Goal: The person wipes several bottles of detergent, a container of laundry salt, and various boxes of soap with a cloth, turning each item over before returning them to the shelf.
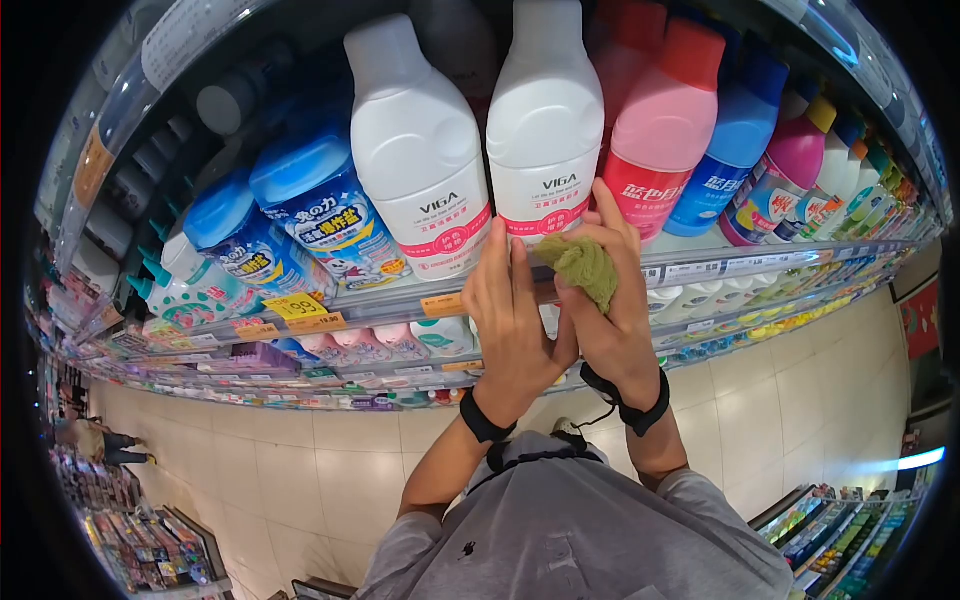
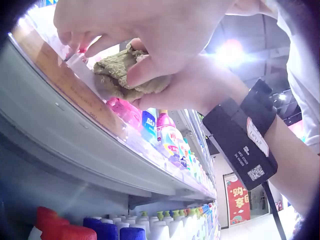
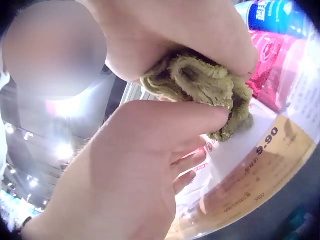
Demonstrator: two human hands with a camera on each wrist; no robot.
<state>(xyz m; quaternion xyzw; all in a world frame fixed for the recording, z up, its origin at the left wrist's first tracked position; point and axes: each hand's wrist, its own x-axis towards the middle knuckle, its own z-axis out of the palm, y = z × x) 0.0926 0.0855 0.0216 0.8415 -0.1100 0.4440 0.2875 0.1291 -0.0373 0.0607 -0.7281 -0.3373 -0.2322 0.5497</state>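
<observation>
Resting between the hands, at the centre of the head view, the green cloth is lying just right of the left fingertips, before the lower front of the central VIGA bottle. A second VIGA bottle is standing to its left. Both labels are showing "VIGA" in dark capitals above a pink band with Chinese characters. To the upper right, a pink bottle is displaying "蓝色月" on red, and a blue bottle is standing beside it. At left of the frame, two blue-lidded tubs are leaning above a yellow tag, of which "99" is showing. In the right wrist view, an orange tag is reading "9.90" along the shelf edge. In the left wrist view, a red banner is bearing "购" and "享" at lower right, and a black device on the right wrist is carrying a QR code.

The right hand is gripping the cloth between thumb and fingers. The left hand is holding its fingers open and nearly straight, their tips pointing at the central bottle's base, while its thumb is touching the cloth.
</observation>
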